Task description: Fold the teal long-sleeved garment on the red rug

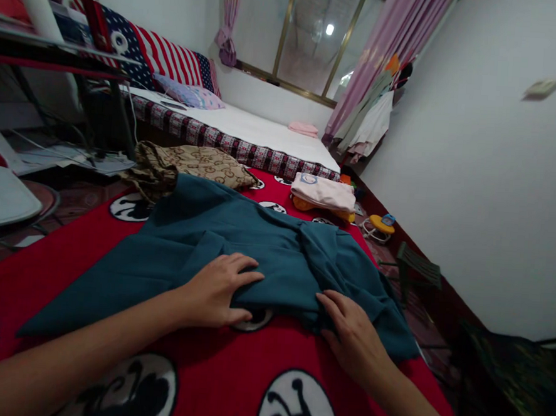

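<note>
a home bedroom; mattress [264, 132], pillows [191, 95], curtains [391, 45], hanging clothes [368, 122]

The teal garment [238, 243] is a matt woven cloth, smooth where it lies flat and rumpled into soft folds near the right hand [355, 338]; the left hand [216, 289] presses flat on it. Under it, the red blanket [230, 381] looks like thick, fuzzy fleece with a dull nap and black-and-white printed rounds. The brown patterned cloth [191, 165] behind is thinner, matt and creased. The folded pink cloth [323, 192] looks soft and smooth. The mattress [259, 131] has a smooth, pale sheet over a woven patterned border. The curtain [391, 45] is thin cloth with a faint sheen. The window frame [286, 33] is glossy brass-coloured metal. The wall [472, 182] is smooth matt paint.
</note>
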`<state>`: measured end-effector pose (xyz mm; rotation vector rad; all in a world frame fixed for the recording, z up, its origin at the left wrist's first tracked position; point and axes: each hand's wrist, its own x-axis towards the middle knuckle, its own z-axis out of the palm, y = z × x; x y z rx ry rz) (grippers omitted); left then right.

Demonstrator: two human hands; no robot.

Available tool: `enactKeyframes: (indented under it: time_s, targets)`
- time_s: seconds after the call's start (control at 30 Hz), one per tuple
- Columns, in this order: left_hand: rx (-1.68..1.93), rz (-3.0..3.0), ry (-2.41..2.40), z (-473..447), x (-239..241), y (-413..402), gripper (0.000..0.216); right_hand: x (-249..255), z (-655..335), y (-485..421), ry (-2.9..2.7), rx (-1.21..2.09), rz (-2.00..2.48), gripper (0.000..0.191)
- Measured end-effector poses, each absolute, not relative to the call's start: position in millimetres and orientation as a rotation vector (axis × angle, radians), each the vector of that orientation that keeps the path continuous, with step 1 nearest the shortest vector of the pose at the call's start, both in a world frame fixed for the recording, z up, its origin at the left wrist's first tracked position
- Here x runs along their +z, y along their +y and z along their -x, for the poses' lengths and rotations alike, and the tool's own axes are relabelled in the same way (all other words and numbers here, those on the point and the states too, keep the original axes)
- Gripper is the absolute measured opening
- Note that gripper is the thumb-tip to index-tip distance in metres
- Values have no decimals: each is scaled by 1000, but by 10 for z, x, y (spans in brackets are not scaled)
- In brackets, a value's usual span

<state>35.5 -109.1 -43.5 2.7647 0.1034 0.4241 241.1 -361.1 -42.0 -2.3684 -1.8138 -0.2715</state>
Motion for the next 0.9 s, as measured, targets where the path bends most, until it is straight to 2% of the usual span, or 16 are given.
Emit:
enactKeyframes:
  time_s: [0.1,0.2,0.4,0.53,0.6,0.67,0.77,0.83,0.9]
  targets:
    - [387,-2863,149,-192,-518,-1200,67,-459,-2364,-3480,-1926,-362,2340,44]
    - [324,-2957,166,-230,-498,-1232,57,-393,-2374,-3327,-1976,-339,2403,33]
    - [311,-3014,121,-256,-159,-1178,45,-10,-2414,-3385,-1864,-153,2439,34]
    - [190,-2920,61,-94,-102,-1231,38,83,-2326,-3498,-1861,193,2465,31]
    - [82,-2838,28,-38,-67,-1238,31,106,-2313,-3475,-1837,412,2455,21]
    - [-37,-2754,-16,-53,12,-1176,28,147,-2345,-3383,-1733,445,2438,11]
    - [-109,-2759,28,-245,148,-886,21,177,-2451,-3156,-1633,125,2394,20]
    - [74,-2918,241,-444,185,-558,26,114,-2528,-2993,-1645,-93,2388,46]
    - [352,-3104,511,-637,172,-161,45,-19,-2590,-2851,-1672,-159,2435,68]
